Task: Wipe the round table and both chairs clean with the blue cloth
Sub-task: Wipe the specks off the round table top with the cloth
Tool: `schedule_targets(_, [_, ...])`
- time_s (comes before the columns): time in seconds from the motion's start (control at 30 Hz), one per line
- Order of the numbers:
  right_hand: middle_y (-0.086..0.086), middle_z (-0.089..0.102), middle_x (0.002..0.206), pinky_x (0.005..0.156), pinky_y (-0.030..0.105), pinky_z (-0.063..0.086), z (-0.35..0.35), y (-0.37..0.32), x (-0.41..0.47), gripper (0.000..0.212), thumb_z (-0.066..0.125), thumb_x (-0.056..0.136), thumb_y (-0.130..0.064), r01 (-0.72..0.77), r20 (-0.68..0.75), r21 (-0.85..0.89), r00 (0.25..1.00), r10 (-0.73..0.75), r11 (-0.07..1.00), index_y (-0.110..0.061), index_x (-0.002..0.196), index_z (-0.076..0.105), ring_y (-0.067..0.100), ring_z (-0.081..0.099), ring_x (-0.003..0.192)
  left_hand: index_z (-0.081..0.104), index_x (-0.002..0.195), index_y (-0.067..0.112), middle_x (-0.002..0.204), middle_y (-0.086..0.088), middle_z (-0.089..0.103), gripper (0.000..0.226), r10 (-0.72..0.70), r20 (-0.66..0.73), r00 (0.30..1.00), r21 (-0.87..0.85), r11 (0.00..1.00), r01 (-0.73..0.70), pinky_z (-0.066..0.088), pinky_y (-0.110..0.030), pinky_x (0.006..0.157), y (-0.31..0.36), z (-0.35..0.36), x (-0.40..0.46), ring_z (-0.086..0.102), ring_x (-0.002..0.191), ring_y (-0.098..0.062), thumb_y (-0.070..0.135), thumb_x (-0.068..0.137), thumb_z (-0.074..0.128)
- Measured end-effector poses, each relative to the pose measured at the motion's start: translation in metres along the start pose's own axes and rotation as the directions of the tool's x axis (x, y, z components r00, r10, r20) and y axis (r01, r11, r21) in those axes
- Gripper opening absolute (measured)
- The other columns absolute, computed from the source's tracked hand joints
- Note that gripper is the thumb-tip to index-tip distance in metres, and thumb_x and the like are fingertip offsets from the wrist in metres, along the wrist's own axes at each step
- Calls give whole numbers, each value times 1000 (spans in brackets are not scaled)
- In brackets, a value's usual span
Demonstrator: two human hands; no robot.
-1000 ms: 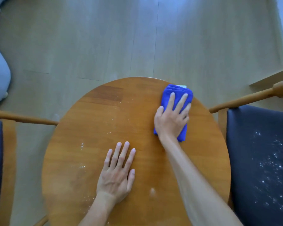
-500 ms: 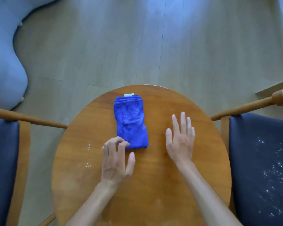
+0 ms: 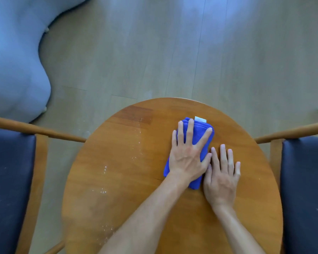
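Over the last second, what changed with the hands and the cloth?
The blue cloth passed from the right hand to the left hand, which now presses it flat right of the table's centre. The right hand rests flat on the round table beside it. White specks stay on the table's left and both chairs.

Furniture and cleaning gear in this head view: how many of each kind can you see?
Round table: 1
Chairs with dark seats: 2, one at the left, one at the right
Blue cloth: 1, under the left hand
Pale blue-grey cushioned seat: 1
Total: 5
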State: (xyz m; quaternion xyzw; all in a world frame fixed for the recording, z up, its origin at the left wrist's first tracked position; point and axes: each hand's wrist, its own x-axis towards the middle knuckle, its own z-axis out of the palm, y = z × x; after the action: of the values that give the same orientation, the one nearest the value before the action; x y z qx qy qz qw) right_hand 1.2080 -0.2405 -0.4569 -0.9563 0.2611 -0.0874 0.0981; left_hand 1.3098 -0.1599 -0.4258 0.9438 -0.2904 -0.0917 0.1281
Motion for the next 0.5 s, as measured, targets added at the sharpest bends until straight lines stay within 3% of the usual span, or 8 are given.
schedule_targets(0.1, [12, 34, 153, 112, 56, 24, -1, 1, 3, 50, 35, 94, -26, 5, -10, 17, 1000, -4, 1000, -12, 140, 49, 30, 30, 142, 38, 145, 34, 157, -16, 23, 62, 53, -34, 998, -21, 998, -53, 20, -53, 115, -28, -8, 19, 18, 144, -41, 46, 86, 51])
schedule_targets(0.23, [10, 32, 154, 116, 55, 19, -5, -4, 3, 51, 33, 95, -27, -12, 34, 20, 999, 11, 1000, -13, 142, 45, 28, 25, 145, 33, 147, 35, 159, -13, 17, 63, -207, -87, 975, -17, 978, 206, 12, -45, 118, -126, -42, 26, 12, 146, -35, 41, 88, 55])
schedule_targets(0.3, [10, 31, 155, 116, 55, 18, -6, -5, 3, 51, 32, 95, -27, -20, 45, 13, 999, 19, 1000, -13, 142, 45, 28, 24, 145, 38, 147, 29, 157, -16, 20, 62, -357, -151, 922, -76, 934, 350, 16, -44, 118, -178, -59, -1, 16, 145, -37, 33, 89, 60])
schedule_targets(0.4, [11, 31, 155, 116, 56, 19, -6, -8, 2, 52, 32, 95, -27, -30, 49, 5, 998, 30, 1000, -12, 143, 44, 29, 24, 145, 38, 147, 24, 156, -17, 21, 61, -598, -167, 784, -213, 798, 563, 19, -48, 117, -217, -66, -56, 19, 143, -36, 29, 91, 60])
schedule_targets(0.5, [12, 31, 155, 115, 57, 20, -7, -11, 3, 52, 32, 95, -26, -32, 46, -10, 998, 33, 999, -12, 143, 43, 29, 24, 145, 39, 146, 22, 155, -20, 22, 59, -663, -209, 719, -217, 748, 627, 19, -48, 117, -203, -57, -75, 20, 143, -38, 35, 90, 50])
